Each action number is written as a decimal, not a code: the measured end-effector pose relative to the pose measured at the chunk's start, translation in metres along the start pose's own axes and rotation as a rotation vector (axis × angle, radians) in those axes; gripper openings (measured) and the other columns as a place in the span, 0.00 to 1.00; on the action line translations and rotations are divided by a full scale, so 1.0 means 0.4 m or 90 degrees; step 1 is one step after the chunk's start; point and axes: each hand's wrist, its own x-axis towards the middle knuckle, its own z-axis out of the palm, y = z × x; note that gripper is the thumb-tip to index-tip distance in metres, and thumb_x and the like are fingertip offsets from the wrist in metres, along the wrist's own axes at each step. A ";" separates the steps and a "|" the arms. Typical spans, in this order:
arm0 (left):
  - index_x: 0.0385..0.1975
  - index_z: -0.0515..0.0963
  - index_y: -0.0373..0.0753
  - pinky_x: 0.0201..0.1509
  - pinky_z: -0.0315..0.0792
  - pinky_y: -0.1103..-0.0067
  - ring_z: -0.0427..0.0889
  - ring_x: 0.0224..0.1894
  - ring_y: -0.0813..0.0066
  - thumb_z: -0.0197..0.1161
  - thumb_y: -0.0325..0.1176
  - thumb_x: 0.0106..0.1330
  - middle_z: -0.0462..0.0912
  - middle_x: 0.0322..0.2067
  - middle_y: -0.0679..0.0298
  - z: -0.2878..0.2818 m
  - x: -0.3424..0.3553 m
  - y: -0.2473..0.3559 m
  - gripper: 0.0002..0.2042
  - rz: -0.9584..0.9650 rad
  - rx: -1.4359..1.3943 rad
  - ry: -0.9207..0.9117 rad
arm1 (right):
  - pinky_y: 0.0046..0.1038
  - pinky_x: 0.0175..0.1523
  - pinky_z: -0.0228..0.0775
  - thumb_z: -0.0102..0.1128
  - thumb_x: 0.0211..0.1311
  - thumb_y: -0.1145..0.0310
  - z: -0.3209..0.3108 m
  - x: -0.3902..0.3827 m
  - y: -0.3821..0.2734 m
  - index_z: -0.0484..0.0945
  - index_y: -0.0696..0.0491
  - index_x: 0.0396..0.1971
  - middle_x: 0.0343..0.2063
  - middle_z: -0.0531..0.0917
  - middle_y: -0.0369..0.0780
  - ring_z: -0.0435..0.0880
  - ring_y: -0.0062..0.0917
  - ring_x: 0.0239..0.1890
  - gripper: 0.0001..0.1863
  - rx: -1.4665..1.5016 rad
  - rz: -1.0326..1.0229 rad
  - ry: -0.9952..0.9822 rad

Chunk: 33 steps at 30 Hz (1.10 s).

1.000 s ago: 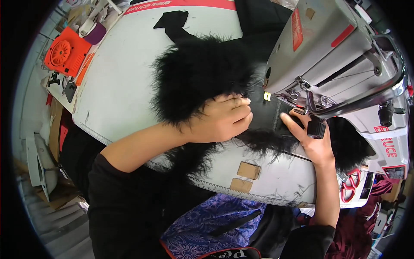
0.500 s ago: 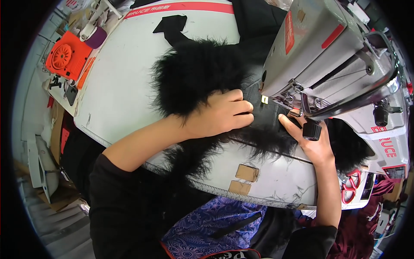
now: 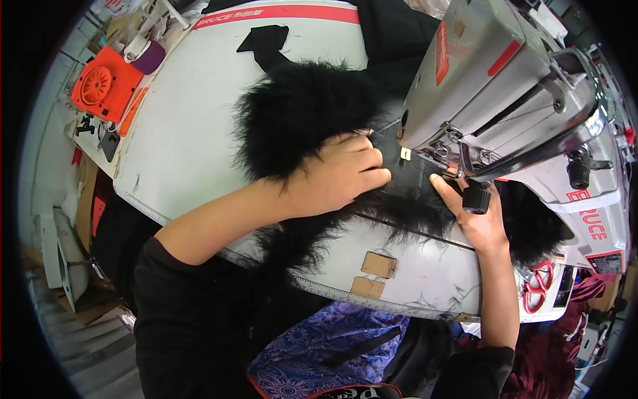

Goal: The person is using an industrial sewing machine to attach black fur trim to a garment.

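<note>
Black fabric with long fluffy fur trim (image 3: 306, 110) lies under the head of a white sewing machine (image 3: 458, 73). My left hand (image 3: 342, 174) rests on the fabric left of the needle area, its fingers curled closed on the black piece; the fingertips are mostly hidden. Just right of the needle area, my right hand (image 3: 480, 223) lies on the fabric, its thumb stretched out flat. The machine's lever and black knob (image 3: 476, 198) cover part of its fingers. A small shiny metal part (image 3: 405, 153) shows by the machine head, between the hands.
The white sewing table (image 3: 193, 133) has a ruler strip along its near edge. Two brown tape patches (image 3: 379, 265) are stuck near that edge. Red-handled scissors (image 3: 538, 287) lie at right, and an orange fan-like device (image 3: 100, 86) stands at far left.
My left hand has shifted slightly left, with its fingers curled a little tighter on the fabric. My right hand stays almost in place beside the machine head. The whole view has moved slightly.
</note>
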 end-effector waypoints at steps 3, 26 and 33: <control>0.34 0.70 0.41 0.50 0.64 0.70 0.67 0.42 0.66 0.70 0.27 0.31 0.68 0.34 0.65 0.002 0.013 0.006 0.25 -0.072 -0.013 0.001 | 0.30 0.41 0.71 0.60 0.48 0.78 -0.015 0.011 -0.008 0.79 0.50 0.39 0.33 0.80 0.40 0.79 0.33 0.35 0.16 -0.153 -0.124 -0.011; 0.40 0.76 0.33 0.33 0.72 0.82 0.72 0.32 0.72 0.60 0.25 0.46 0.75 0.37 0.64 -0.003 -0.024 0.000 0.17 0.077 0.131 0.017 | 0.28 0.40 0.69 0.56 0.52 0.69 -0.058 0.047 -0.057 0.81 0.38 0.43 0.30 0.77 0.42 0.77 0.34 0.31 0.17 -0.086 -0.079 -0.073; 0.41 0.76 0.32 0.33 0.69 0.85 0.69 0.31 0.74 0.59 0.25 0.46 0.75 0.39 0.65 0.005 -0.019 -0.008 0.18 0.080 0.144 -0.011 | 0.26 0.50 0.68 0.51 0.59 0.74 -0.059 0.047 -0.040 0.75 0.65 0.42 0.41 0.79 0.43 0.77 0.25 0.44 0.14 0.101 0.040 -0.163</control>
